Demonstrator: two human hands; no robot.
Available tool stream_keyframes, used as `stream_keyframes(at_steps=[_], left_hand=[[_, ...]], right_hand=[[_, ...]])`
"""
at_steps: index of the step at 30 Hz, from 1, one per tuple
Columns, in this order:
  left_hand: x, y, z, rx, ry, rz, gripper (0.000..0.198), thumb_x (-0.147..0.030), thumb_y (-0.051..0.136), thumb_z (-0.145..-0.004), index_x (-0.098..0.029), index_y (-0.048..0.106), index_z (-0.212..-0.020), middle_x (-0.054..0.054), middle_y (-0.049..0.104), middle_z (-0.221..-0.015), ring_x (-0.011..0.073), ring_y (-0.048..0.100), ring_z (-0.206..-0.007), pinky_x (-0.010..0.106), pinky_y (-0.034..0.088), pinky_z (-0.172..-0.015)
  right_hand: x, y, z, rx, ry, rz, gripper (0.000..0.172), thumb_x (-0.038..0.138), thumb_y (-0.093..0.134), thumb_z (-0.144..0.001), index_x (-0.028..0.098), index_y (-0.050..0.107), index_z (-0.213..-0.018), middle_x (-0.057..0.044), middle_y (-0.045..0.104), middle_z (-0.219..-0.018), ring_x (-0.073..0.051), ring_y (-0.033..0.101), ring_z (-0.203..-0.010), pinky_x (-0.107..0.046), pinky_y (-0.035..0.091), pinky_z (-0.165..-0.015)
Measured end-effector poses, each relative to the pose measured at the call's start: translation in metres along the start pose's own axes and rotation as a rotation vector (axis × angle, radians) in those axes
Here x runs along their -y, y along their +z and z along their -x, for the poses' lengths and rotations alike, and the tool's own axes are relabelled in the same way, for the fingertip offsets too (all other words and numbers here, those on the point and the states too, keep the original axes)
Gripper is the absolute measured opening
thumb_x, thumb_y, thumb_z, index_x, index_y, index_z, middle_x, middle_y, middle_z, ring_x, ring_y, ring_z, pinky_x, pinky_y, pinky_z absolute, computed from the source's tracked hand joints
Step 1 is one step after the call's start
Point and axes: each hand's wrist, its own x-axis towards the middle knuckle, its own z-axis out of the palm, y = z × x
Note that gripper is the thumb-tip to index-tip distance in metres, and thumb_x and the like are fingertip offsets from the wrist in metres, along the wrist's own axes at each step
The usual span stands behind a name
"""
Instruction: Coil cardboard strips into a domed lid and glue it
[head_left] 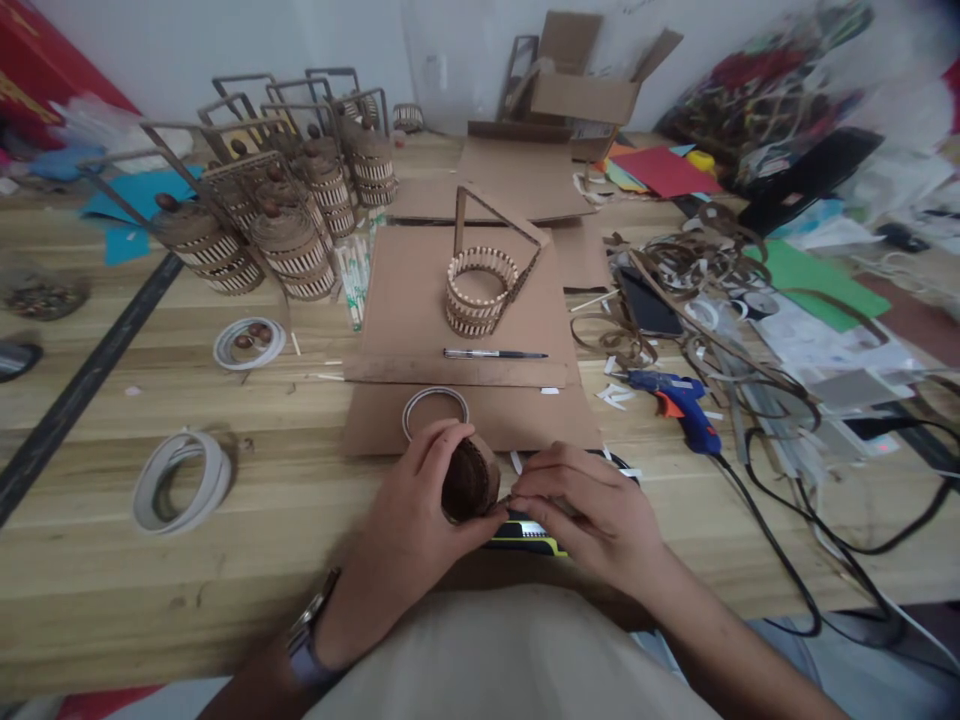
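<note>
my left hand (416, 520) clasps a brown cup (474, 476), mouth tilted toward me, long axis slanting away, my right hand (589, 510) pinching a small strip (505, 502) beside it.

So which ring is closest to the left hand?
The thin ring lying on the cardboard, just beside the left hand. The ring with brown balls inside and the thick white ring both lie farther left, on the wooden table.
</note>
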Motion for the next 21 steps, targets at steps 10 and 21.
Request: stream_keyframes(at_steps=[10,21], left_hand=[[0.0,-0.0007,0.0026,0.073,0.03,0.006,0.072,-0.022,0.08,-0.075,-0.026,0.038,-0.133,0.012,0.052,-0.133,0.0278,0.054,-0.124,0.046,0.048,-0.104],[0.0022,-0.0036,0.0028,0.126,0.02,0.121,0.067,-0.051,0.068,-0.084,-0.027,0.036,-0.138,0.013,0.049,-0.137,0.0282,0.051,-0.128,0.045,0.046,-0.105]], right_hand=[[-0.0002,0.0009,-0.0027,-0.024,-0.035,0.036,0.013,0.012,0.058,-0.092,0.023,0.065,-0.092,-0.002,0.071,-0.08,-0.016,0.065,-0.075,-0.028,0.055,-0.067],[-0.0035,0.0031,-0.0018,-0.096,-0.162,0.099,0.01,0.012,0.059,-0.091,0.021,0.062,-0.094,-0.003,0.069,-0.076,-0.016,0.063,-0.072,-0.027,0.053,-0.063]])
